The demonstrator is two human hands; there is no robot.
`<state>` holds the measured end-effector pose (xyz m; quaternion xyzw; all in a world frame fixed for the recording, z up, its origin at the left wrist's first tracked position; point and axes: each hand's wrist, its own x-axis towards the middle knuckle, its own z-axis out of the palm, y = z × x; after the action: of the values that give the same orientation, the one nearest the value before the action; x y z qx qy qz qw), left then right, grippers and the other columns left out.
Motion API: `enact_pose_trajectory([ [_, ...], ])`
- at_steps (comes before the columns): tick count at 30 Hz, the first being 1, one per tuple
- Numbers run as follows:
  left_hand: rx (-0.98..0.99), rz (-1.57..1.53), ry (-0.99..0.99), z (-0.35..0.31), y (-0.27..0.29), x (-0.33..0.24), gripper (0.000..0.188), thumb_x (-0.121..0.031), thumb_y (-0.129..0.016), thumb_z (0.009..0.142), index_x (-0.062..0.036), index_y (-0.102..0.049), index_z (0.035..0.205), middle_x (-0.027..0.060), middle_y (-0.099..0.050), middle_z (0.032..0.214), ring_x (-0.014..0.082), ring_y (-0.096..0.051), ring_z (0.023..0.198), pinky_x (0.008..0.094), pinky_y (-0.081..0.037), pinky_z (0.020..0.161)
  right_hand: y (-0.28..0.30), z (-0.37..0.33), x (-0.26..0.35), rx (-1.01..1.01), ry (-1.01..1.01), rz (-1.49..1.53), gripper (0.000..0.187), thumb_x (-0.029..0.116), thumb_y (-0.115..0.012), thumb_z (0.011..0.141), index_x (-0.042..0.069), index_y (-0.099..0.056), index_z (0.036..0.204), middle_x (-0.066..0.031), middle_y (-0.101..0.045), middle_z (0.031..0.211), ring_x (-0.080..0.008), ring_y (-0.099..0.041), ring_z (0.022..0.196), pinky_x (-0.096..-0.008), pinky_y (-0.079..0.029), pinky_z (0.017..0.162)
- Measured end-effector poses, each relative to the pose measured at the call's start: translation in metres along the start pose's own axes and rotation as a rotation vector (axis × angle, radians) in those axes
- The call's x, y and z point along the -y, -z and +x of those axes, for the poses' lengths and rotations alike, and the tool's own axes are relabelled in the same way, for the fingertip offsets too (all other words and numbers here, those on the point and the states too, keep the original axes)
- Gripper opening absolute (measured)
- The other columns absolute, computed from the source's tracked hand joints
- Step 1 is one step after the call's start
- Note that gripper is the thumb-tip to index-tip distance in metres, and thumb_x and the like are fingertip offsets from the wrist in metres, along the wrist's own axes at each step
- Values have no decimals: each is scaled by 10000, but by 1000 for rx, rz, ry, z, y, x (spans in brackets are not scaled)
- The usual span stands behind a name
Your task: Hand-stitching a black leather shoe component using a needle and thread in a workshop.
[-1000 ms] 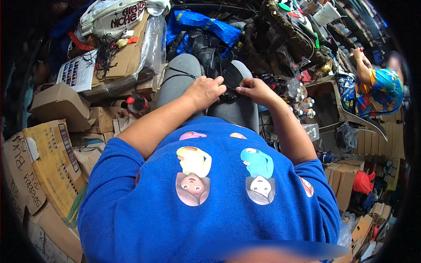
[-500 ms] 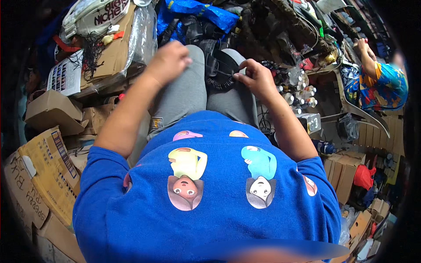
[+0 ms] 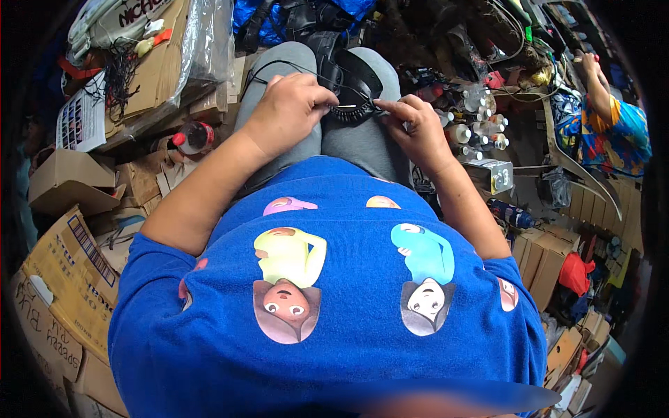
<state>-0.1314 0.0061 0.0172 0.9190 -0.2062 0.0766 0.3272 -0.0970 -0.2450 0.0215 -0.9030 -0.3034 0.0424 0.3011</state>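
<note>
Across my thighs lies a black sandal-like piece of footwear [image 3: 359, 78], its curved near rim edged with a row of black stitches. My left hand [image 3: 294, 104] is closed at its left side, pinching a thin pale needle [image 3: 343, 106] that points right across the rim. A black thread [image 3: 296, 64] loops over my left knee and runs toward the right hand. At the rim's right end my right hand [image 3: 417, 129] is closed, thumb and forefinger together on the black thread. The sandal's underside is hidden.
Cardboard boxes [image 3: 73, 181] and a red-capped bottle [image 3: 195, 138] are at the left. Several small bottles [image 3: 481, 129] and a metal can [image 3: 491, 176] stand right of my knees. Black footwear [image 3: 300, 17] lies beyond. Another person in a colourful shirt [image 3: 613, 136] is at far right.
My left hand has come from above the left knee, right and nearer, to the stitched rim. The needle now shows there. The thread hangs in a slack loop; my right hand has barely moved.
</note>
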Motion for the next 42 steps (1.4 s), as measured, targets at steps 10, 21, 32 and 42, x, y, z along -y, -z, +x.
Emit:
enact_pose_trajectory([
  [10,13,-192,33,13,-10,1,182,-119,-670,755,-190,-714,916,18,-555,756,205,-546,776,362,-354,752,1,-3,2,72,-170,228,323,40,-628,780,135,-672,1085,-77,-539,764,-196,-561,721,-312,-454,655],
  [21,33,5,-37,25,-16,21,188,-166,-669,785,-270,-725,930,-25,-495,732,165,-492,819,344,-312,798,10,18,-24,271,-248,400,325,-30,-530,829,145,-688,1053,-44,-496,916,-151,-535,909,-255,-428,837],
  [32,45,50,-48,28,-22,22,177,-182,-665,788,-279,-726,923,-29,-502,729,164,-498,816,347,-304,789,7,25,-37,324,-246,477,307,-15,-561,812,130,-691,1050,-38,-524,956,-144,-533,951,-253,-424,859],
  [42,136,-43,-39,42,-28,23,162,-178,-672,775,-249,-724,911,-31,-539,740,156,-519,843,346,-306,814,5,31,-43,394,-249,602,305,0,-587,802,114,-694,1064,-23,-562,949,-125,-541,930,-248,-423,852],
])
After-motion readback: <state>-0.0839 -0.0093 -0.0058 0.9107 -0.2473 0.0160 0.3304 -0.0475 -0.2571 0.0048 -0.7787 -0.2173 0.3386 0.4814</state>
